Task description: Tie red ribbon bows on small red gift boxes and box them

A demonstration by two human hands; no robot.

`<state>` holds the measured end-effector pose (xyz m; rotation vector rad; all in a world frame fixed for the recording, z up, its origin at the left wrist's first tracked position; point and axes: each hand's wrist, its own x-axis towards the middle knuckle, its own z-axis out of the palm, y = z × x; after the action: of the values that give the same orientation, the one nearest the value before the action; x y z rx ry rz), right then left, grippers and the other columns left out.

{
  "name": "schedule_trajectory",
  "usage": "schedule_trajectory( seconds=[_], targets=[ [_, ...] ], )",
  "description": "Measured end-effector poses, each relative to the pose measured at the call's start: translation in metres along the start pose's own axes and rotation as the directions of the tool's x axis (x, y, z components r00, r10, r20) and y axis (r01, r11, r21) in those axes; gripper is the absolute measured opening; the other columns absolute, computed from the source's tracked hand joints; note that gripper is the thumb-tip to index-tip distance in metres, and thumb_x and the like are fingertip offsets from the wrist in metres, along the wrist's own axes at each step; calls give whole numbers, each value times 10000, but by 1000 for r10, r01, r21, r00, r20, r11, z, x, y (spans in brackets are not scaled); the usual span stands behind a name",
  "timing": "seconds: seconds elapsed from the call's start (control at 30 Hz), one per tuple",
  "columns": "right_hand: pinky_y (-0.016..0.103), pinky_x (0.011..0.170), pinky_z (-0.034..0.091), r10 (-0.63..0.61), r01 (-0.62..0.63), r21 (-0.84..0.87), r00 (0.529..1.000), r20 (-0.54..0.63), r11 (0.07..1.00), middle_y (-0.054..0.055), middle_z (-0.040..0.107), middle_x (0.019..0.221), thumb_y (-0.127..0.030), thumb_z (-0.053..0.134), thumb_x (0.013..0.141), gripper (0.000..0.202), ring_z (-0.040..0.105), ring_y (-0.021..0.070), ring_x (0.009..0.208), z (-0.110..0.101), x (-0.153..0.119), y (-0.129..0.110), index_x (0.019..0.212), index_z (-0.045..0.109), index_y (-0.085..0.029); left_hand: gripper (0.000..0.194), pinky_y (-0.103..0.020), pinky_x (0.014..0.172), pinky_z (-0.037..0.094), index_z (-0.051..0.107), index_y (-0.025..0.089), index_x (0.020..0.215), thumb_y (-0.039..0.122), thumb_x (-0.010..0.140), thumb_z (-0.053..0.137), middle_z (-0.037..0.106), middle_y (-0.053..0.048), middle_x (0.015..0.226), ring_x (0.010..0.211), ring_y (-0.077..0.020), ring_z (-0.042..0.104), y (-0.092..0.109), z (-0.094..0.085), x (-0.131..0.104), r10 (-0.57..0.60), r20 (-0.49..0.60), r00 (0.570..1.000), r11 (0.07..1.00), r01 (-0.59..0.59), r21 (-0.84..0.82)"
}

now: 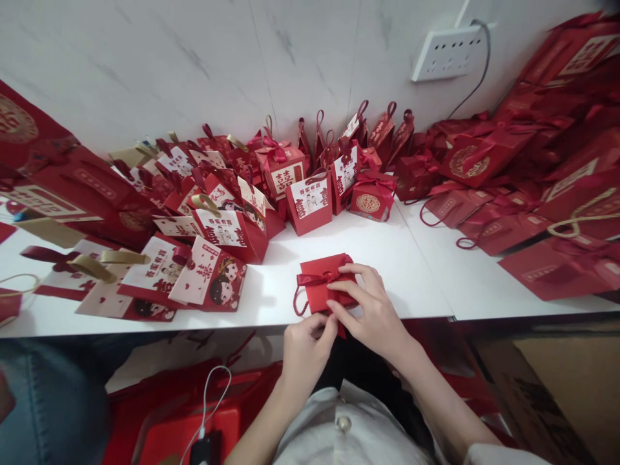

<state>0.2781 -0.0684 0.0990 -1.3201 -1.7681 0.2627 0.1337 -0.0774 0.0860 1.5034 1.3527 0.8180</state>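
Observation:
A small red gift box [317,297] lies at the table's front edge, with a dark red ribbon [312,279] across its top and a twisted cord loop [297,303] at its left side. My right hand [371,310] rests over the box's right half, its curved fingers gripping the top near the ribbon knot. Just below the box's front edge, my left hand [310,342] is closed in a pinch, apparently on a ribbon end; the fingertips partly hide it. Both hands' thumbs and fingertips are close together there.
Many red and white gift boxes [310,205] with ribbon handles stand along the wall. More red boxes [484,158] are piled at the right. A power strip [445,53] is on the wall. Below left are a red stool [165,426] and another person's denim-clad leg [53,407].

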Motion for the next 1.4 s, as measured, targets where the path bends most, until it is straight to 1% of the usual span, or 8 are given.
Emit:
schedule_trajectory(
  seconds=[0.2,0.53,0.67,0.87,1.1,1.2,1.33,1.4],
  targets=[
    [486,930,438,-28,29,-37,999,26,999,143,511,1147,-199,598,833,167,485,281,1119,2,-5,6,995,617,-164,291,-162,525,416,575,148,609,334,825,516,563,17,542,505,-87,522,-7,2,1,62,19,998,998,-61,-32],
    [469,953,466,-104,104,95,995,-10,990,115,506,1168,-110,594,829,110,464,271,1175,4,-15,13,897,639,-184,254,-144,511,430,587,147,642,285,843,516,612,3,574,507,-80,556,-22,-2,9,202,107,974,977,-208,52],
    [497,962,449,-149,152,106,988,-29,983,109,506,1162,-96,607,813,112,453,283,1187,1,-18,13,863,646,-189,291,-147,498,428,569,147,604,284,852,505,601,5,538,494,-81,552,-20,-5,8,208,180,962,977,-213,10],
    [537,966,422,-177,179,101,984,-28,979,113,505,1172,-90,609,801,125,443,299,1189,1,-18,13,870,647,-187,255,-174,603,504,641,149,686,282,861,512,713,-36,704,622,-116,654,-18,-9,8,167,296,941,983,-135,-126],
    [482,972,424,-133,148,155,985,-107,977,118,509,1168,-75,558,805,185,464,280,1182,-18,-16,7,937,642,-174,251,-205,601,508,698,132,742,306,828,540,731,-78,729,647,-149,669,-7,-30,9,57,461,885,998,-43,-43],
    [436,959,432,-56,77,128,985,-162,989,103,521,1144,-91,532,831,171,505,248,1134,-25,-15,10,918,644,-187,220,-206,584,492,701,136,736,276,796,542,732,-88,749,646,-154,664,-2,-54,13,-14,596,803,1000,3,19],
    [394,884,453,111,-91,107,972,-206,990,93,551,1067,-185,494,880,151,546,228,1042,-30,-12,21,871,644,-203,180,-187,511,457,694,157,700,160,713,514,723,-61,710,624,-159,662,0,-88,25,-255,705,662,964,117,239],
    [371,831,456,222,-196,135,952,-213,971,87,578,993,-266,474,897,182,560,223,979,-28,-7,28,842,635,-202,163,-181,476,436,672,158,683,210,731,525,710,-58,685,617,-163,659,2,-95,33,-311,629,712,940,134,313]
  ],
)
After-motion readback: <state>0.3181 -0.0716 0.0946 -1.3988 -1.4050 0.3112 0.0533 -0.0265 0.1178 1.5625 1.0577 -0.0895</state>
